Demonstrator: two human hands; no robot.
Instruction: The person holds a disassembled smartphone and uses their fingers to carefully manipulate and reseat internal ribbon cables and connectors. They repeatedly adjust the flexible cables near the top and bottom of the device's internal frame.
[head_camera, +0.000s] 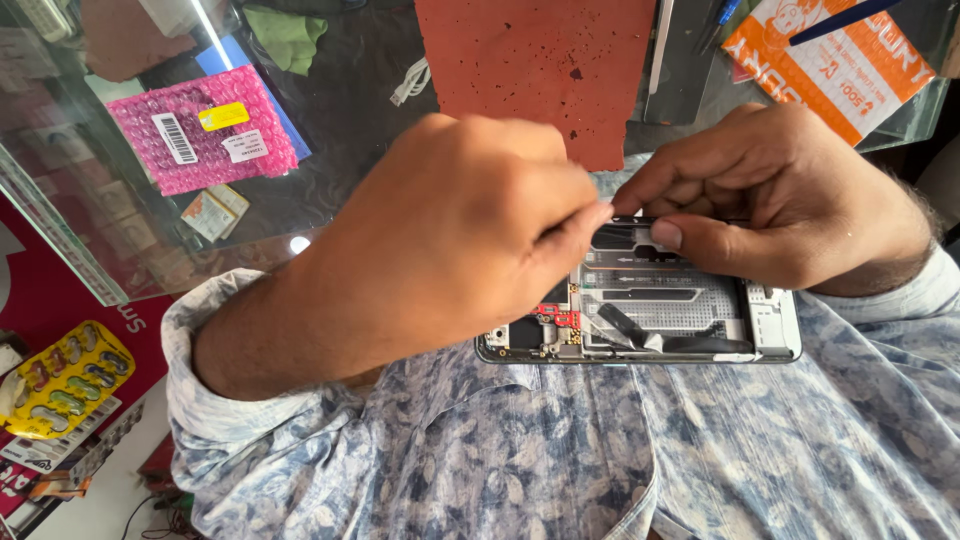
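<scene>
Glass counter (330, 150), pink bubble-wrap packet (205, 128) far left, orange packet (830, 60) top right

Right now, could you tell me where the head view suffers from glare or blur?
Head view: glare and reflections streak the glass counter at upper left; the left hand is slightly motion-blurred at its fingers; the opened phone and right hand are sharp, evenly lit.

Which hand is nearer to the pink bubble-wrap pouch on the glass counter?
Left. The left hand is over the opened phone, just right of the pink pouch. The right hand grips the phone's far edge, farther right.
</scene>
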